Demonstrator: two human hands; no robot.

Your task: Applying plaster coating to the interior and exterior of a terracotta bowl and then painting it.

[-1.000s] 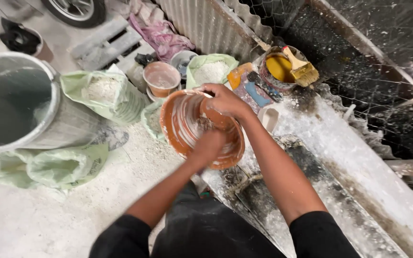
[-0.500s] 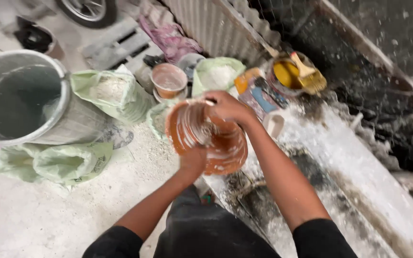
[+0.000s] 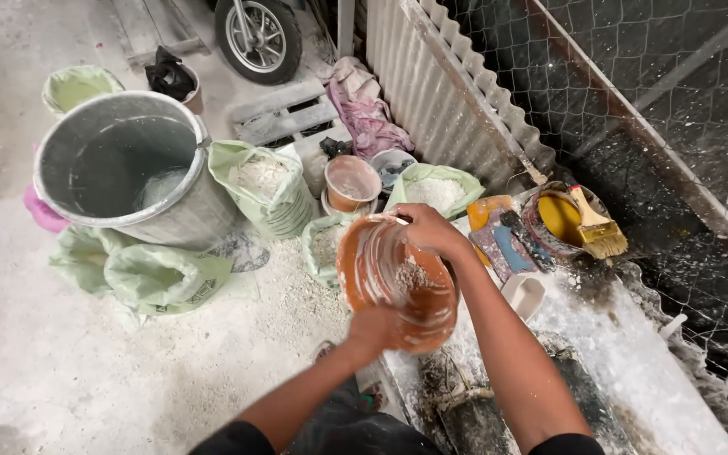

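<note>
Left hand [image 3: 372, 327] cups upward; right hand [image 3: 428, 229] has fingers curled downward.

An orange bowl [image 3: 393, 282], smeared with white powder, is tilted above the bench.

There are 2 hands [image 3: 372, 324] [image 3: 427, 229] on 1 orange bowl [image 3: 393, 282], and 1 grey metal bucket [image 3: 128, 168]. Around it sit 5 green sacks [image 3: 263, 190] [image 3: 436, 190] [image 3: 162, 274] [image 3: 77, 84] [image 3: 323, 248]. Also in view are 1 wheel [image 3: 254, 34], 1 brush [image 3: 598, 226] and 1 small orange tub [image 3: 351, 181].

Dusty concrete floor [image 3: 61, 371] w/ large metal tub [image 3: 128, 168], green powder sacks [image 3: 157, 274]; plaster-spattered bench [image 3: 625, 354] holding paintbrush [image 3: 600, 227] & scrapers [image 3: 507, 240].
</note>
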